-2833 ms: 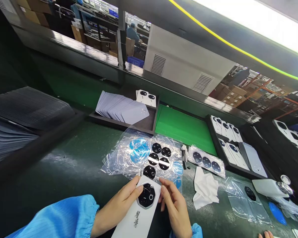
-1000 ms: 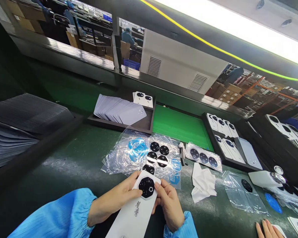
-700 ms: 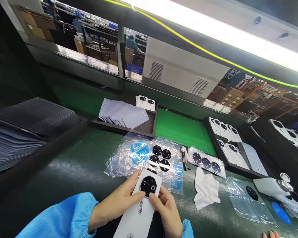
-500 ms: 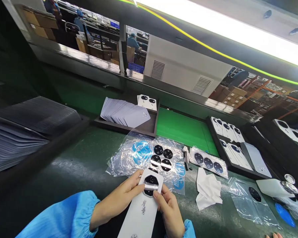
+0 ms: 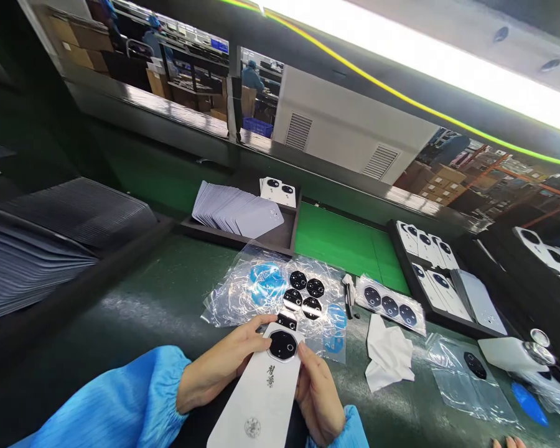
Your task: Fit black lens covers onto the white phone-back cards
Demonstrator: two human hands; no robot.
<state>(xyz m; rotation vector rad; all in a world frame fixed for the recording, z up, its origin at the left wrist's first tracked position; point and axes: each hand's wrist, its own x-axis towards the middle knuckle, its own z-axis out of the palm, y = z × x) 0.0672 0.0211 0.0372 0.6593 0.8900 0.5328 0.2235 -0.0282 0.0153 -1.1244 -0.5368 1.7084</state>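
Note:
Between my hands is a white phone back panel [image 5: 267, 398] with dark lettering and a round emblem, its top end pointing away from me. A black camera lens cover [image 5: 282, 345] sits in the panel's upper part. My left hand [image 5: 228, 358] grips the panel's left edge, thumb beside the lens cover. At the right edge, my right hand [image 5: 318, 392] holds it with the thumb near the cover. Just beyond the panel lie several loose black lens covers [image 5: 312, 308] on a clear plastic bag [image 5: 233, 292].
A black tray [image 5: 287, 242] at the back holds grey panels [image 5: 242, 211]. Another tray [image 5: 415, 280] at right holds white panels. A white cloth [image 5: 389, 354], a bottle [image 5: 506, 354] and a strip of lens covers [image 5: 390, 305] lie to the right. Another person's fingers [image 5: 508, 442] show at bottom right.
The panel has tilted and come lower, so its round emblem shows fully. My right thumb has moved from the lens cover to the panel's right edge. The glare on the cover is gone.

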